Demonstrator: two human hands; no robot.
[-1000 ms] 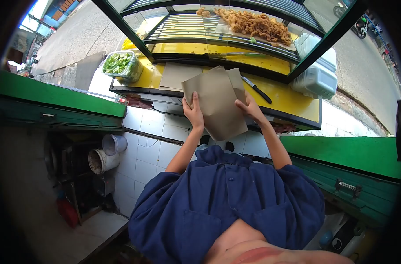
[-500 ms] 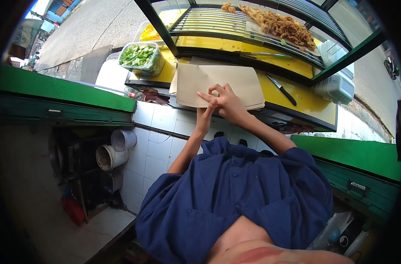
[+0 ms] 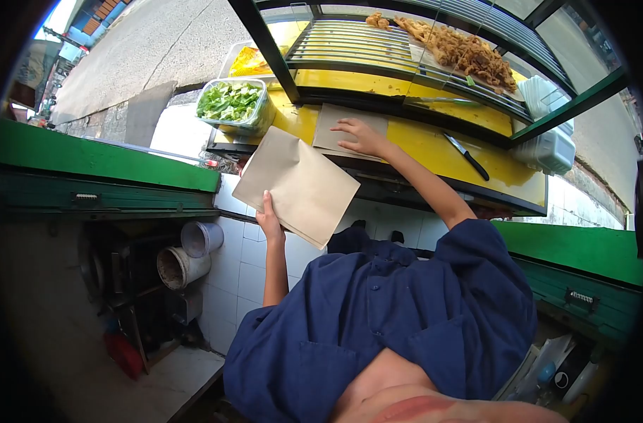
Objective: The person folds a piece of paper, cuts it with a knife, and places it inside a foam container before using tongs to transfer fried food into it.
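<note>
My left hand (image 3: pixel 270 217) grips the lower left edge of a stack of brown paper sheets (image 3: pixel 297 185), thumb on top and the other fingers hidden beneath. The stack is tilted, in front of the counter's near edge. Another brown paper sheet (image 3: pixel 328 127) lies on the yellow counter (image 3: pixel 420 134). My right hand (image 3: pixel 364 137) is over that sheet with fingers spread, holding nothing; whether it touches the paper is hard to tell. To its right, a knife (image 3: pixel 466 156) with a black handle rests on the counter.
A clear tub of chopped green leaves (image 3: pixel 230 102) stands at the counter's left end. Behind the counter, a glass-sided case holds fried food (image 3: pixel 455 53) on a rack (image 3: pixel 357 42). White foam boxes (image 3: pixel 547 151) are stacked at the right. Buckets (image 3: pixel 184 266) sit low on the left.
The paper stack has moved off the counter, left and toward me, in my left hand. My right hand has come off the stack to the sheet on the counter, its fingers now spread.
</note>
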